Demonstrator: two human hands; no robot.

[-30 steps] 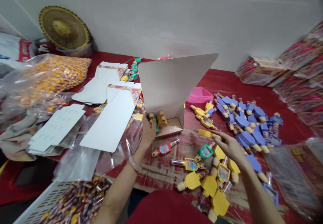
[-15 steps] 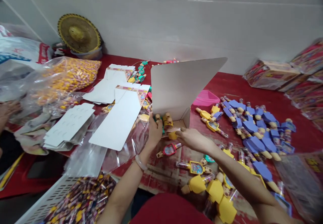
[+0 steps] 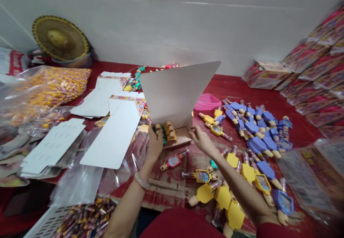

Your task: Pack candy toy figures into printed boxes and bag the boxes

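Observation:
A white cardboard display box (image 3: pixel 182 134) with its tall lid panel raised stands in front of me. Inside its left part lie green and yellow candy toys (image 3: pixel 170 132) with tan knobbed ends. My left hand (image 3: pixel 155 145) wraps the box's left side, thumb over the green toys. Beside the right front corner is my right hand (image 3: pixel 202 139), empty, its fingers slightly apart and close to the side wall; whether they touch it is unclear. A red candy toy (image 3: pixel 174 160) lies just before the box, and yellow toys (image 3: pixel 223 197) spread nearer me.
Purple toys (image 3: pixel 252 127) pile on the right, by a pink tray (image 3: pixel 206 102). Packed boxes (image 3: pixel 317 84) are stacked far right. Flat white cards (image 3: pixel 113 134) and cut-out inserts (image 3: pixel 53 148) lie left, near a bag of yellow candies (image 3: pixel 61 87). A basket (image 3: pixel 48 223) stands below.
My right hand has let go of a yellow toy at the box's front and moved right to the corner. My left hand stays at the box. The view has turned slightly right.

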